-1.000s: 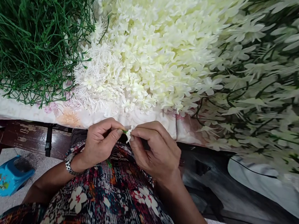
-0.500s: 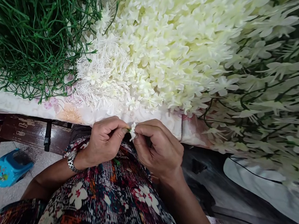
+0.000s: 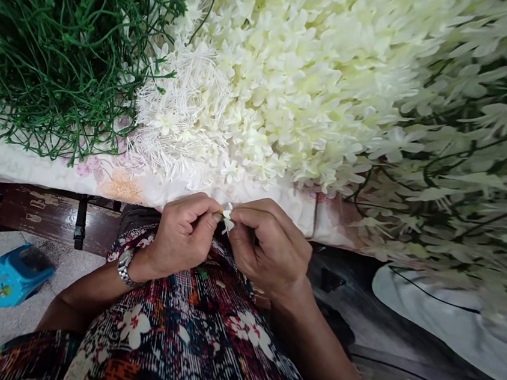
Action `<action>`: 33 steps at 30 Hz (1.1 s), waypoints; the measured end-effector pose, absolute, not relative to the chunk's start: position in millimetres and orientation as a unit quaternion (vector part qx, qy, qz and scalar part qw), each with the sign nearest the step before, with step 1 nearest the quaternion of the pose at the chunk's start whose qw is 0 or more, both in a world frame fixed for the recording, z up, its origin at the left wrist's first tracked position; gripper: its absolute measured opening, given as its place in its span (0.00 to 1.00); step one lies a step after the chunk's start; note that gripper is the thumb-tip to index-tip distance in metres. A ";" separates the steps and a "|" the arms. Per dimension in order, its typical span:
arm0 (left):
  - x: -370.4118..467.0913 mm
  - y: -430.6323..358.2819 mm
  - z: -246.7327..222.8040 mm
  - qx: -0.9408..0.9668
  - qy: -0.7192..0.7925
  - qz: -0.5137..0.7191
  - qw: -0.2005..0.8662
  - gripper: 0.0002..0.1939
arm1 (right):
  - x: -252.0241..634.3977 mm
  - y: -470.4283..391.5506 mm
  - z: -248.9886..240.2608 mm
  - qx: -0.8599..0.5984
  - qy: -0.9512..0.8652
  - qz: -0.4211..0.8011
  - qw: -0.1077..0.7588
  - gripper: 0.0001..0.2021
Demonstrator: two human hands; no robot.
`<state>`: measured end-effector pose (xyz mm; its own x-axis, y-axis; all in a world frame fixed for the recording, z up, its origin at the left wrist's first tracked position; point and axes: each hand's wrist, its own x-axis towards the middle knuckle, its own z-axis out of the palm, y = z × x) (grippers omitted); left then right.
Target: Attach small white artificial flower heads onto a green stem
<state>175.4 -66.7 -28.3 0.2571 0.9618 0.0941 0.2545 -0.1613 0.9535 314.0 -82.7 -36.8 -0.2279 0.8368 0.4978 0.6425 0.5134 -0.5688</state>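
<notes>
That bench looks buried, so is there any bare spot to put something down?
Only a thin strip of floral cloth shows bare, between the green stems, the white flowers and the bench edge. The floor beside the blue toy is free. Both hands fill the near middle.

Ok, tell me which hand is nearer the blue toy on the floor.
Left. The left hand is up and right of the blue toy; the right hand lies farther right, beyond it.
</notes>
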 end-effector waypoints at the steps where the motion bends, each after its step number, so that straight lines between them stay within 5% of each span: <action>1: 174.5 -66.3 -27.9 0.645 0.464 0.391 0.465 0.06 | 314.5 -82.4 -35.8 -0.477 -0.773 0.128 0.398 0.11; 12: 160.5 -65.7 -33.4 0.442 0.415 0.425 0.672 0.09 | 320.1 -83.0 -4.9 -0.447 -0.764 0.169 0.433 0.16; 33: 157.2 -68.2 -30.8 0.522 0.391 0.430 0.624 0.04 | 313.2 -81.5 -7.2 -0.422 -0.812 0.098 0.391 0.09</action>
<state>157.2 -68.2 -30.8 0.3233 0.9455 -0.0389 -0.1289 0.0847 0.9880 313.2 -81.5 -7.2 -0.3375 0.7621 0.5526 0.6079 0.6246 -0.4902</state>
